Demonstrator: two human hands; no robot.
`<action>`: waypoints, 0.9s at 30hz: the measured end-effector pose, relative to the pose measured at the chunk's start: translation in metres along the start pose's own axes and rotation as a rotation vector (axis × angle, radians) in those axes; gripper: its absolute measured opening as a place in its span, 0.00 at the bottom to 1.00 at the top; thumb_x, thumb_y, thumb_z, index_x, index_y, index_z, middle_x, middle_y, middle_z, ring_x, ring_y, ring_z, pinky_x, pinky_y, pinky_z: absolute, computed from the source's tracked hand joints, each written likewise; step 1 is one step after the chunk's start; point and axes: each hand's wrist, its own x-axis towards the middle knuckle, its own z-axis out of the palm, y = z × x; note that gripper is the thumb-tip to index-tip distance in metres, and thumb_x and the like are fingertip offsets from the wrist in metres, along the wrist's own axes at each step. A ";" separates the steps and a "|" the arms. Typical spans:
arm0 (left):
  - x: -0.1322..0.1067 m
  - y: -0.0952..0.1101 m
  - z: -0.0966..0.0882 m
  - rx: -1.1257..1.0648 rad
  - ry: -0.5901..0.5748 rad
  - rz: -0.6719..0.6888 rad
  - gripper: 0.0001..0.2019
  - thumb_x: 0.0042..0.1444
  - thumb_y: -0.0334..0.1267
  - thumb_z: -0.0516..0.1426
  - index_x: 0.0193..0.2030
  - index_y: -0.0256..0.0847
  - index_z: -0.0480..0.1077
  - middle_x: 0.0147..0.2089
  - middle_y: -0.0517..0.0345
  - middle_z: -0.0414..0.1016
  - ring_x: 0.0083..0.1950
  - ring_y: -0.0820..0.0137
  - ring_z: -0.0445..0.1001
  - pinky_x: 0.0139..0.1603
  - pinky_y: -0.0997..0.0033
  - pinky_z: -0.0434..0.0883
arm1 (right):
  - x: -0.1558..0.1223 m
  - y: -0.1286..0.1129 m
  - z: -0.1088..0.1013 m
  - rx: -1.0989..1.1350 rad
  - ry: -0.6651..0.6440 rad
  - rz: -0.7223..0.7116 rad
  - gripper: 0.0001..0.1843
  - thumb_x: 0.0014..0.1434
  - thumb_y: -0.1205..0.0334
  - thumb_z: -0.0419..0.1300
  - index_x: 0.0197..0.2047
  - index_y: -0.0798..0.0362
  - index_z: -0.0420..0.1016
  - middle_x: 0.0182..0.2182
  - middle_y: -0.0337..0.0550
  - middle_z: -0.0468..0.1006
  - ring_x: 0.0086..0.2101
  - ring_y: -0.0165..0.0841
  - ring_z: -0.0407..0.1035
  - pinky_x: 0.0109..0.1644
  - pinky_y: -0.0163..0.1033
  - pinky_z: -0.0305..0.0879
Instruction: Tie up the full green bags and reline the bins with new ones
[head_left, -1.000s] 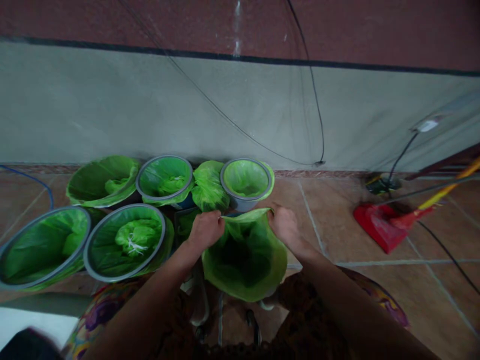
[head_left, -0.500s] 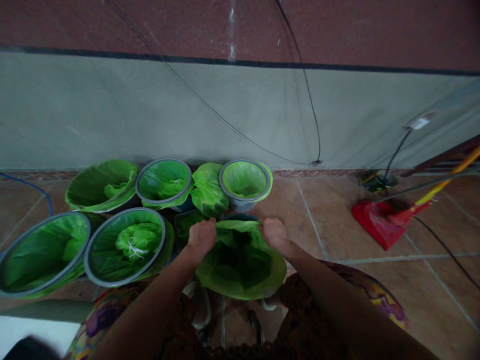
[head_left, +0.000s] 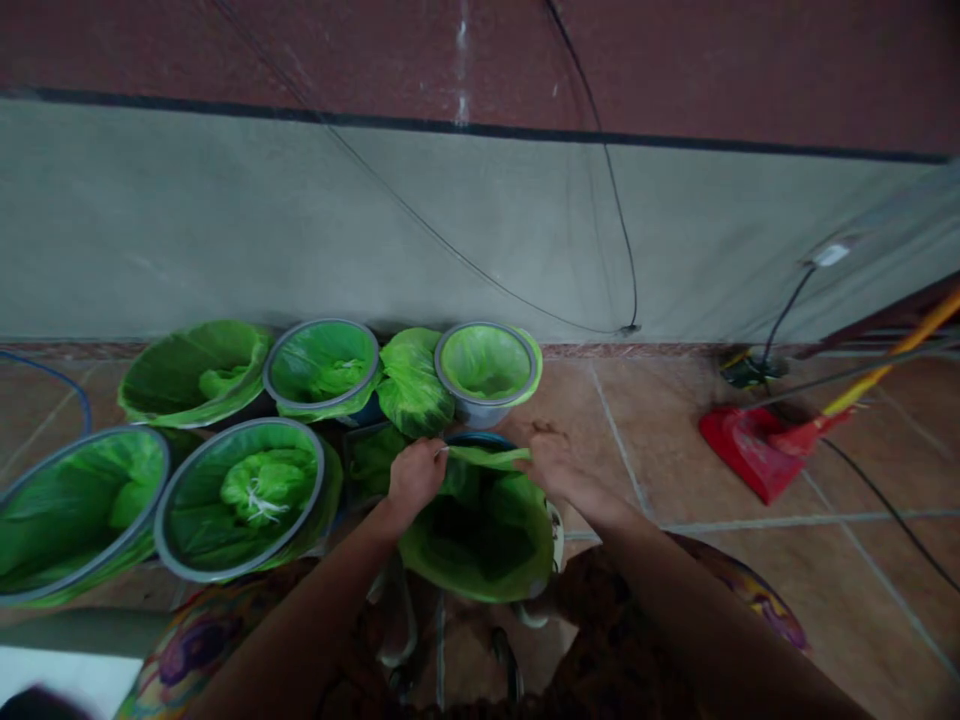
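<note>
My left hand (head_left: pixel 415 478) and my right hand (head_left: pixel 550 462) both pinch the far edge of a green plastic bag (head_left: pixel 480 530) and hold it taut between them. The bag sits in a round bin right in front of me, and a strip of the bin's dark rim (head_left: pixel 480 438) shows just beyond the stretched edge. The bag's near side is folded out over the bin. My forearms reach in from the bottom of the view.
Several grey-rimmed bins lined with green bags (head_left: pixel 240 495) stand on the tiled floor to the left and behind, along the wall (head_left: pixel 375 230). A red dustpan (head_left: pixel 746 450) with a yellow-handled tool lies at right. Black cables (head_left: pixel 622 250) run down the wall and across the floor.
Both hands dropped the bag's far edge lower toward the bin rim, then drew it taut into a thin strip. The view shifted slightly left.
</note>
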 end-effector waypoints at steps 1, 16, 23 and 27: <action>0.000 0.002 0.000 -0.021 0.012 0.012 0.16 0.67 0.40 0.46 0.47 0.43 0.75 0.46 0.52 0.79 0.46 0.65 0.78 0.47 0.69 0.70 | 0.000 -0.004 -0.002 0.011 0.023 -0.066 0.29 0.56 0.58 0.63 0.61 0.53 0.70 0.57 0.56 0.74 0.57 0.47 0.67 0.59 0.48 0.62; -0.002 -0.004 -0.004 0.066 0.017 0.096 0.17 0.69 0.39 0.44 0.48 0.44 0.74 0.45 0.53 0.78 0.44 0.66 0.78 0.42 0.71 0.69 | 0.009 -0.008 -0.001 0.033 0.108 0.015 0.18 0.70 0.60 0.45 0.49 0.55 0.74 0.43 0.51 0.81 0.44 0.37 0.75 0.48 0.36 0.64; -0.001 -0.005 -0.003 0.074 0.041 0.014 0.17 0.69 0.40 0.44 0.48 0.44 0.73 0.46 0.53 0.79 0.43 0.65 0.79 0.40 0.71 0.69 | 0.009 -0.007 0.003 0.101 0.041 0.033 0.34 0.65 0.43 0.53 0.67 0.56 0.60 0.47 0.53 0.80 0.47 0.43 0.75 0.48 0.41 0.67; 0.001 -0.005 -0.005 0.091 0.035 -0.006 0.17 0.69 0.41 0.44 0.47 0.44 0.73 0.46 0.52 0.79 0.44 0.64 0.79 0.40 0.70 0.70 | 0.012 0.001 0.005 0.000 -0.013 0.035 0.19 0.66 0.59 0.52 0.56 0.53 0.74 0.46 0.51 0.81 0.48 0.41 0.75 0.50 0.39 0.66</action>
